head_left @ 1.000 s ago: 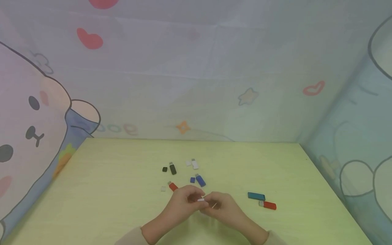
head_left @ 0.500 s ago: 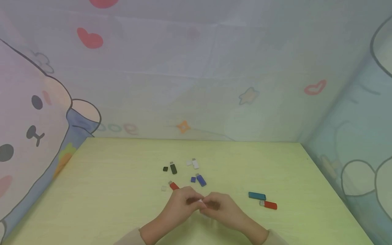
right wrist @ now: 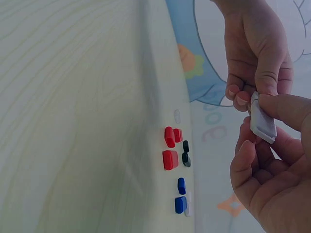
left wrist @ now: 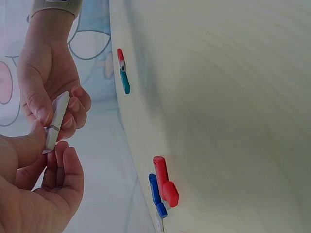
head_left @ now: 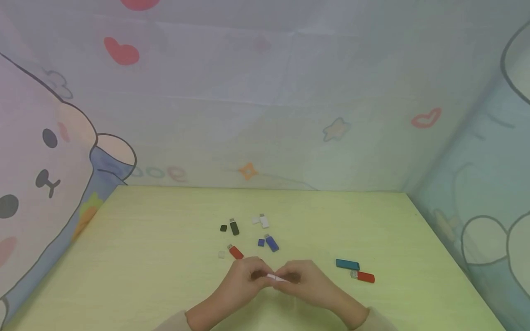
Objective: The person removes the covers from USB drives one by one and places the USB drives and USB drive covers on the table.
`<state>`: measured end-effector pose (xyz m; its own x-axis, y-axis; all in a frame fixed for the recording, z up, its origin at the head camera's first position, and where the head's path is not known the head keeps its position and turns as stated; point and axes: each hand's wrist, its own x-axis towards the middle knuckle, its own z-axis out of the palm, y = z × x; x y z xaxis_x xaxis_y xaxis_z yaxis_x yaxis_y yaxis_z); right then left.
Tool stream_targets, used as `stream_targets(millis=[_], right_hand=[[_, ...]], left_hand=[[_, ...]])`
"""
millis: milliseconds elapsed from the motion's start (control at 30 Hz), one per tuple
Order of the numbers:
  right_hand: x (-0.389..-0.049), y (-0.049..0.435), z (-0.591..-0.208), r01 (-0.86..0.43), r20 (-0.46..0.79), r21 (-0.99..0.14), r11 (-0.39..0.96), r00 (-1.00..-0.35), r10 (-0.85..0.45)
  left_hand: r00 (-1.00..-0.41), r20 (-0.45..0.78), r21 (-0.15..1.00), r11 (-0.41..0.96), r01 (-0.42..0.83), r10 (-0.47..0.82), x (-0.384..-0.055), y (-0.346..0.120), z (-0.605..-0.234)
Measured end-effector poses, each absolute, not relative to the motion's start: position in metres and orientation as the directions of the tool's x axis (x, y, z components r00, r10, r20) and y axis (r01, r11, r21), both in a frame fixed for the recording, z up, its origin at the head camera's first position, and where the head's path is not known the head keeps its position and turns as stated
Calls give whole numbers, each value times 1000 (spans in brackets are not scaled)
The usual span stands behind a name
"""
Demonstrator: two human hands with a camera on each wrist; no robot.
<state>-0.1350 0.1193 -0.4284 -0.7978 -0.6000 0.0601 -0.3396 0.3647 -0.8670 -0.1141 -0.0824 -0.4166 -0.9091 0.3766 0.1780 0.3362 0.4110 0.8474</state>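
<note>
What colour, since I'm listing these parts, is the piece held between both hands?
The held piece is white, best seen in the left wrist view.

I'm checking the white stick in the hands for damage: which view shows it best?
Left wrist: the white stick shows nearly end to end, with a grey line across it. Right wrist shows its broad face, partly behind a thumb; head, only a small sliver.

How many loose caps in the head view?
4: black cap, white cap, blue cap and pale cap, each left of a USB stick. The hands may hide more.
</note>
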Motion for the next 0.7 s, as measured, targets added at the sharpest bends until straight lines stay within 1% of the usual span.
stream_targets(millis=[167, 300, 467, 700], right_hand=[[-135, 122, -431, -395, 88, -839, 374, -777, -624], [-134, 123, -432, -440, 105, -815, 376, -750, -653], [-132, 124, -434, -471, 107, -797, 379, -727, -679], [-130, 123, -435, -501, 116, -789, 355, -688, -716]], left_hand=[[-907, 162, 864, 388, 320, 388, -111, -81, -421], [-914, 104, 885, 383, 265, 391, -107, -80, -423], [-912, 35, 900, 383, 206, 409, -102, -80, -424], [-905, -5, 908, 381, 174, 426, -99, -80, -426]])
